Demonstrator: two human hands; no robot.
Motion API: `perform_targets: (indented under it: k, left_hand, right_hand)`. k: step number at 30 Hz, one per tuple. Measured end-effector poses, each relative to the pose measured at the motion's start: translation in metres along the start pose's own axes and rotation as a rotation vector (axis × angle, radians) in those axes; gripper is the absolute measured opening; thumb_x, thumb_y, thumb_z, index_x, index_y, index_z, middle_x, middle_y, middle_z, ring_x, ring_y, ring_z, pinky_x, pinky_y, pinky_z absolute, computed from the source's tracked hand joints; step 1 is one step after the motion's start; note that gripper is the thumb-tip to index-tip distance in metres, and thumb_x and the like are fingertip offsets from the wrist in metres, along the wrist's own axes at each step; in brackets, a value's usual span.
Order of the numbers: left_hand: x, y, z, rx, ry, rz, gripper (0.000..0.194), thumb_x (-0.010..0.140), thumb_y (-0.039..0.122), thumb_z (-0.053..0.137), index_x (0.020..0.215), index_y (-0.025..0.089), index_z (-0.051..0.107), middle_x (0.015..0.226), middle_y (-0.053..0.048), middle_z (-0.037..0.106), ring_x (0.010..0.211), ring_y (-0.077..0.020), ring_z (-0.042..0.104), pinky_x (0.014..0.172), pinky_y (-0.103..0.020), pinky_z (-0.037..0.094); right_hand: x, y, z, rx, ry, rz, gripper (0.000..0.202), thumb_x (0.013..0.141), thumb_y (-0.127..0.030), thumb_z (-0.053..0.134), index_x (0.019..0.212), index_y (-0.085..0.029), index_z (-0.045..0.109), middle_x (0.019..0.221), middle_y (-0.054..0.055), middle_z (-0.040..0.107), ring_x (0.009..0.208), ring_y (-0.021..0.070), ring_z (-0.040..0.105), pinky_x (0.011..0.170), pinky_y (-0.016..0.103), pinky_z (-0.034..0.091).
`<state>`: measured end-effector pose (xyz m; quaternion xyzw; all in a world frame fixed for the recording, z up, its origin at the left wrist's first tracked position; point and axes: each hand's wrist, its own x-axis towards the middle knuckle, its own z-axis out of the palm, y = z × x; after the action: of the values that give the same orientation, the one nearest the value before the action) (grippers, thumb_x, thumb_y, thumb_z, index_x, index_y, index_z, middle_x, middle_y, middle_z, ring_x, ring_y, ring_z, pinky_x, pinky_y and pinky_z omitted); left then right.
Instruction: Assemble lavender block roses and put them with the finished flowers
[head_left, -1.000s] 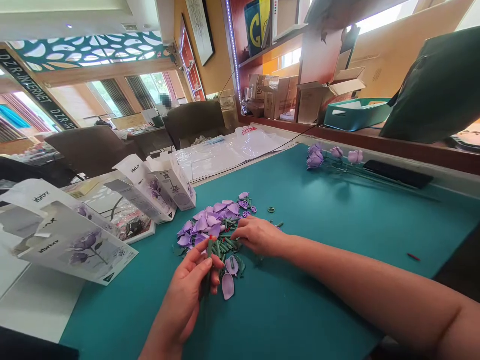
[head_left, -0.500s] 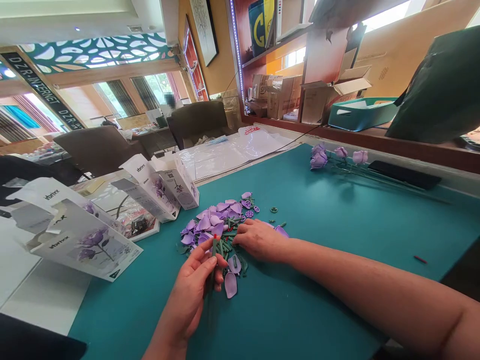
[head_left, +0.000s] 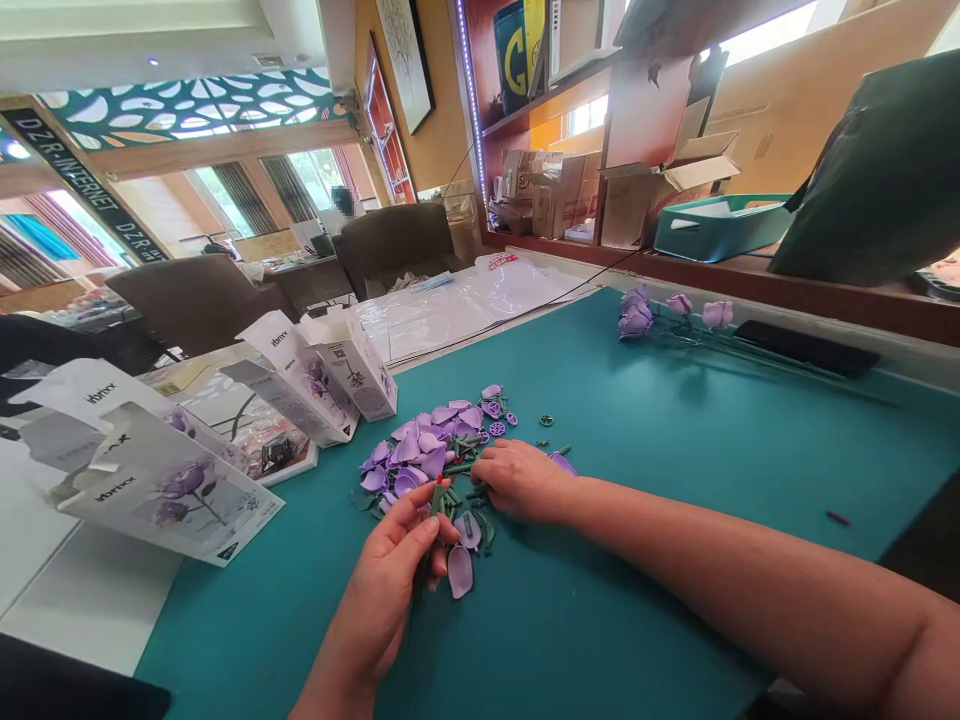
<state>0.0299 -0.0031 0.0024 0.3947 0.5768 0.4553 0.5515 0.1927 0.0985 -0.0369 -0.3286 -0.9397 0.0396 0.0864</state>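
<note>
Between the thumb and fingers of my left hand [head_left: 409,540] is a green stem [head_left: 438,500] with a red tip, held in front of the parts pile. My right hand [head_left: 523,480] rests at the pile's right side, fingers bent down among small green pieces [head_left: 457,492]; what its fingertips touch is hidden. Purple petals [head_left: 420,440] make up most of the pile. Two loose petals [head_left: 460,572] lie just right of my left hand. Purple wheel-like rings [head_left: 497,429] sit at the back of the pile, and a green ring [head_left: 546,420] lies apart.
Opened white boxes [head_left: 184,490] with flower pictures stand at the left. Assembled purple flowers [head_left: 636,315] and a dark phone-like object [head_left: 806,348] lie at the back right of the green mat [head_left: 660,450]. A small red rod [head_left: 838,517] lies at the right.
The red-tipped stem in my left hand has tilted and shifted slightly right. My right hand has barely moved at the pile.
</note>
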Motion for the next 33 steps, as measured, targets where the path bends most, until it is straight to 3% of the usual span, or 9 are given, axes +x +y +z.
perform_targets:
  k: [5,11,16,22,25,33]
  left_hand:
    - [0.001,-0.001,-0.002,0.042,0.008,0.018,0.045,0.076,0.034,0.060,0.117,0.018,0.054,0.070,0.002,0.062,0.052,-0.0092,0.045,0.051,-0.024,0.032]
    - [0.002,-0.002,-0.002,0.098,0.031,0.044,0.046,0.074,0.037,0.062,0.115,0.017,0.058,0.069,0.001,0.062,0.051,-0.0097,0.044,0.051,-0.024,0.031]
    - [0.003,-0.004,-0.004,0.159,0.042,0.053,0.048,0.073,0.042,0.062,0.113,0.017,0.059,0.069,0.000,0.062,0.048,-0.0091,0.042,0.048,-0.024,0.028]
    - [0.003,-0.003,-0.004,0.200,0.043,0.068,0.044,0.073,0.042,0.061,0.110,0.017,0.061,0.067,0.001,0.061,0.048,-0.0094,0.043,0.047,-0.024,0.029]
    - [0.003,-0.001,-0.004,0.210,0.045,0.068,0.045,0.073,0.043,0.062,0.109,0.017,0.062,0.066,0.001,0.061,0.048,-0.0103,0.044,0.049,-0.025,0.031]
    - [0.006,-0.006,-0.007,0.253,0.027,0.092,0.047,0.072,0.044,0.062,0.110,0.016,0.062,0.063,0.002,0.059,0.050,-0.0107,0.045,0.051,-0.026,0.034]
  right_hand:
    - [-0.001,0.003,-0.004,0.090,0.016,0.002,0.015,0.079,-0.014,0.051,0.083,-0.016,0.066,0.088,0.008,0.064,0.082,0.0191,0.055,0.073,0.029,0.038]
    - [-0.004,0.003,-0.020,0.450,0.146,0.108,0.015,0.085,-0.018,0.051,0.093,-0.017,0.064,0.088,0.005,0.066,0.079,0.0155,0.057,0.071,0.026,0.040]
    - [-0.010,-0.005,-0.032,0.706,0.195,0.092,0.023,0.087,-0.017,0.045,0.102,-0.018,0.063,0.084,0.002,0.065,0.074,0.0124,0.056,0.066,0.023,0.041]
    - [-0.014,-0.011,-0.035,0.940,0.186,0.103,0.015,0.078,-0.014,0.054,0.088,-0.017,0.065,0.076,-0.001,0.062,0.065,0.0097,0.053,0.057,0.020,0.040]
    - [-0.012,-0.010,-0.034,1.014,0.144,0.138,0.018,0.079,-0.015,0.055,0.093,-0.017,0.066,0.077,0.000,0.063,0.065,0.0098,0.053,0.057,0.020,0.042]
    - [-0.008,-0.011,-0.035,1.258,0.170,0.234,0.009,0.081,-0.023,0.056,0.079,-0.015,0.061,0.064,-0.002,0.059,0.060,0.0097,0.054,0.058,0.022,0.045]
